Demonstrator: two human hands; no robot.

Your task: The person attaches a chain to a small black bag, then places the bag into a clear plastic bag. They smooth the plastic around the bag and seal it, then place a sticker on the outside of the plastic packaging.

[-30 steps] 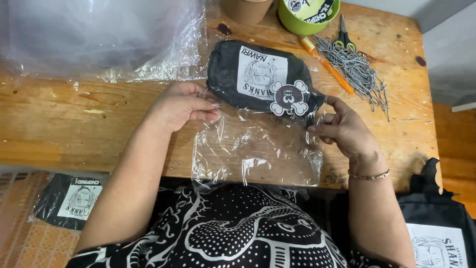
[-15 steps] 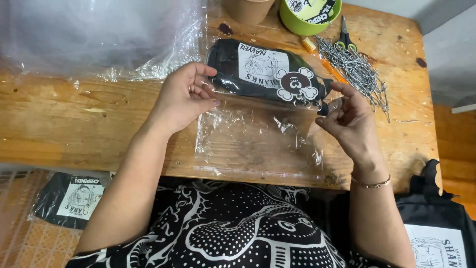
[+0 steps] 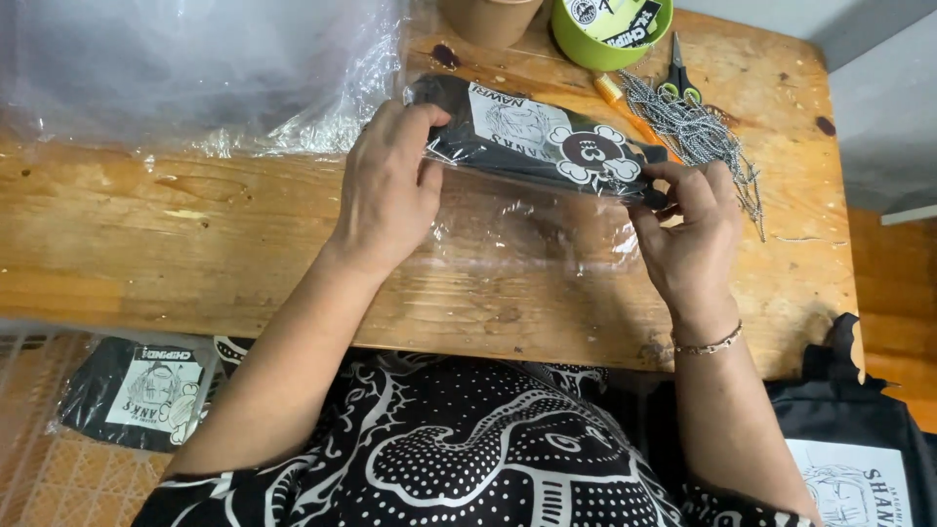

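Black pouch going into a clear bag, held over the wooden surface (image 3: pixel 195 244).

The left hand (image 3: pixel 390 185) pinches the bag's (image 3: pixel 527 234) left edge with the pouch (image 3: pixel 547 146) end, grip pressed together. The pouch, with its white label and skull patch, sits at the bag's far end; the empty near part hangs unsealed. The right hand (image 3: pixel 688 234) pinches the right end. A chain pile (image 3: pixel 698 132) lies beyond.
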